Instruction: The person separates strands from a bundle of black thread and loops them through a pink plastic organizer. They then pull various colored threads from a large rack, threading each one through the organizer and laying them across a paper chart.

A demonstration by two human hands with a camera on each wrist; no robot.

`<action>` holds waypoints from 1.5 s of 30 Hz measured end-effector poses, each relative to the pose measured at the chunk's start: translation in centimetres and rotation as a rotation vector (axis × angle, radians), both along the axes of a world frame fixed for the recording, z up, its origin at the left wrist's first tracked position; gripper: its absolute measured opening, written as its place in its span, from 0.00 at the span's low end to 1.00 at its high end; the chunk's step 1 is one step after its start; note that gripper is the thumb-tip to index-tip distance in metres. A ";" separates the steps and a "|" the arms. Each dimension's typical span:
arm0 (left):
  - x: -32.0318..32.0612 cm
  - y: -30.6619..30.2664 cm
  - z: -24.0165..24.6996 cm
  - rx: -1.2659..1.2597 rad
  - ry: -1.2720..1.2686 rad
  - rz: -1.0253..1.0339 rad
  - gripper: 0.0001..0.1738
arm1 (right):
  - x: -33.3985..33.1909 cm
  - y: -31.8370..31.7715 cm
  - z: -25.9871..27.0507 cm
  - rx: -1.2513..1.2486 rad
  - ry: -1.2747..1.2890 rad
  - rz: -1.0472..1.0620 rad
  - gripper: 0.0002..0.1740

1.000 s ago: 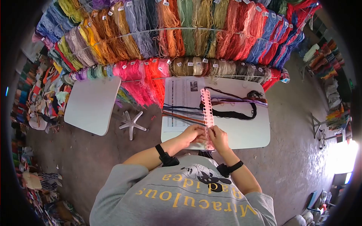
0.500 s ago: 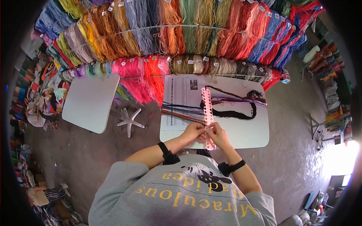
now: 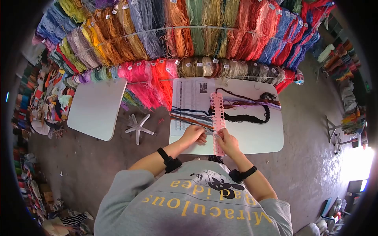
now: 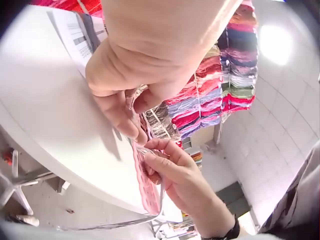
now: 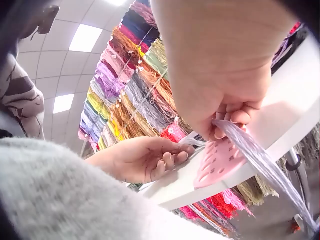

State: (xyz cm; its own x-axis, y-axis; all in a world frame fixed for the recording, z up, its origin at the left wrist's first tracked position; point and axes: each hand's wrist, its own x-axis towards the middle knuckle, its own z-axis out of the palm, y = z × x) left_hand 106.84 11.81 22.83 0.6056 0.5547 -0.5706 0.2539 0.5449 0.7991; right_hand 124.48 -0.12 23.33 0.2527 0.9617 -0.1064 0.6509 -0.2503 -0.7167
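A pink perforated thread holder (image 3: 218, 114) lies lengthwise on the white table, with dark, grey and rust-coloured threads running through its holes. At its near part, my right hand (image 3: 228, 142) grips the holder's edge together with a pale grey-lilac thread bundle (image 5: 267, 162); the bundle trails down past the table edge in the right wrist view. Just left of the holder is my left hand (image 3: 191, 135), pinching a pale thread between thumb and finger. In the right wrist view that pinched thread (image 5: 196, 142) stretches from the fingertips toward the holder.
A printed chart (image 3: 193, 94) lies under the threads on the table (image 3: 256, 139). Black thread (image 3: 248, 118) and purple thread (image 3: 252, 103) spread to the right. Racks of coloured skeins (image 3: 177, 37) stand behind. A second white table (image 3: 96, 108) is at left.
My left hand has moved left, away from the holder, after working close against the right hand. The right hand stays at the holder's near part.
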 end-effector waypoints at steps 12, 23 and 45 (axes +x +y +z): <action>-2.7 2.0 2.9 -0.310 -0.306 0.041 0.11 | -0.8 -0.3 -0.6 0.036 -0.138 -0.013 0.15; 2.3 -2.0 1.0 0.131 -0.082 -0.462 0.11 | -0.3 -1.5 -2.7 0.439 0.142 -0.107 0.08; -6.9 -1.2 7.0 -0.366 -0.439 -0.047 0.16 | -1.7 0.1 0.9 0.125 -0.298 0.015 0.27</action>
State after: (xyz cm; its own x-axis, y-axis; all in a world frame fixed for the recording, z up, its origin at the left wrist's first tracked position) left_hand 99.94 10.58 29.88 0.8483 0.3351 -0.4101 -0.0283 0.8019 0.5968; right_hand 122.79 -0.05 24.19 0.2404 0.9666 0.0889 0.8398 -0.1612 -0.5185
